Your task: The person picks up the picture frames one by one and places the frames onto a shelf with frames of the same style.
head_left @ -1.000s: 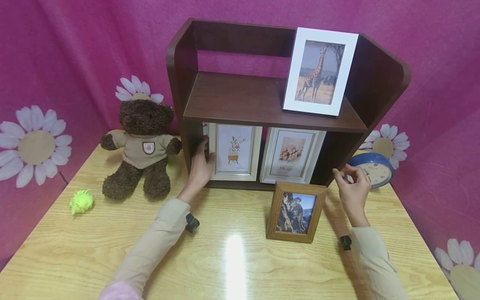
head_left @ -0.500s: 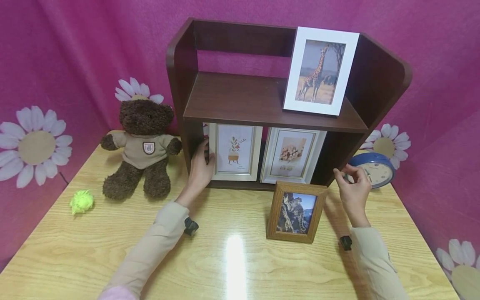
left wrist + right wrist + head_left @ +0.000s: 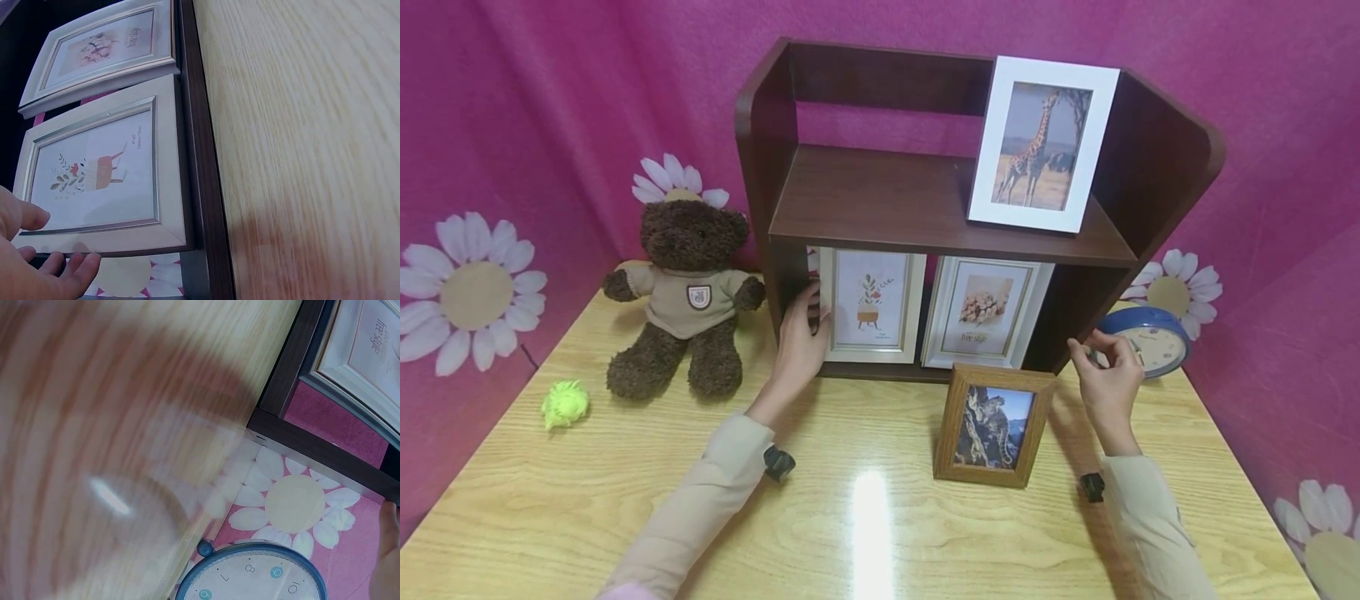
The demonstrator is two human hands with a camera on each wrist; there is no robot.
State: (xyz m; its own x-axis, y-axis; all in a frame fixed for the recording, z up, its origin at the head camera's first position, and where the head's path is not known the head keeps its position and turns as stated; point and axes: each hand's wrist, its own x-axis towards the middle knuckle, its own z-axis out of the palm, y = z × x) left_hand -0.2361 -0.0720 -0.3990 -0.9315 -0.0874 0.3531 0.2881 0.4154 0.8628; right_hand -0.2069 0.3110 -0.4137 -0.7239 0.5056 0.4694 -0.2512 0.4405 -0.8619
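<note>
A dark brown shelf stands on the table, with two pale picture frames in its lower compartment. My left hand holds the left edge of the plant picture frame. In the left wrist view its thumb lies over the front and the fingers sit at the side edge. To that frame's right leans the flower picture frame. My right hand has curled fingers and grips the front edge of the shelf's right side panel. The right wrist view shows one digit touching that panel.
A giraffe picture frame leans on the upper shelf. Before the shelf stands a leopard picture frame. Behind my right hand is a blue alarm clock. At left sit a teddy bear and a yellow-green spiky ball.
The left forearm and wrist have shifted slightly left while the fingers stay at the plant picture frame. My right hand stays in place at the shelf.
</note>
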